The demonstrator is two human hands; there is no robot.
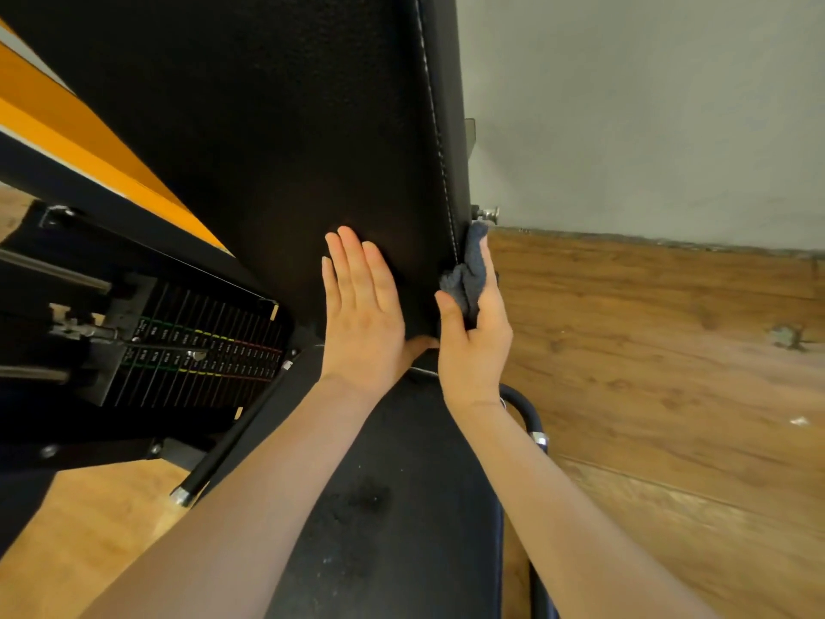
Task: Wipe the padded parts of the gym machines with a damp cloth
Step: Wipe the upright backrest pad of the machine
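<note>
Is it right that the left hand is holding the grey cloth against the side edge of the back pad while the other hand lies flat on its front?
Not quite: the head view shows the right hand holding the grey cloth against the side edge of the back pad, while the left hand lies flat on its front.

Even soft daylight, no hard shadows, wide-angle bend at edges, slight blur, black pad (277,127) underexposed

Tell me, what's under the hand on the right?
A crumpled grey cloth, pressed by the right hand against the side edge of the tall black padded backrest. The padding beneath the cloth is covered.
</note>
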